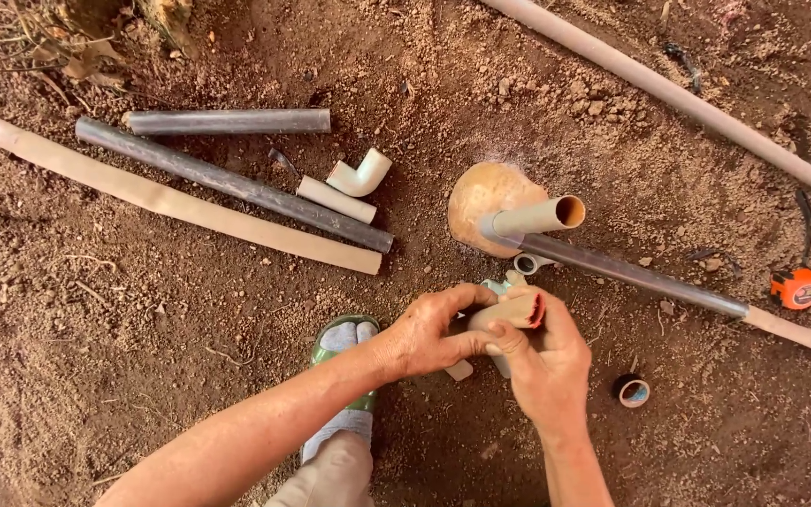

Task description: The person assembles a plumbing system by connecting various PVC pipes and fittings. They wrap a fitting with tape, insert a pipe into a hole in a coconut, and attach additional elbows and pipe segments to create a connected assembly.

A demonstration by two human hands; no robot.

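Both my hands meet low in the middle of the view over bare earth. My left hand [429, 330] wraps its fingers around a short dusty pipe piece [509, 311] with a reddish end. My right hand [548, 361] grips the same pipe piece from the right, thumb on top. A pale pipe fitting [496, 286] peeks out just behind the fingers. Right above them an upright beige pipe [539, 217] rises from a rounded stone [482, 199].
A dark pipe [626, 273] runs right from the stone. Two dark pipes [229, 122], a long beige pipe [166, 199], a white elbow fitting [360, 176] and a short white tube [335, 200] lie upper left. An orange tape measure [797, 288] and a tape roll [631, 391] lie right. My sandalled foot [342, 344] is below.
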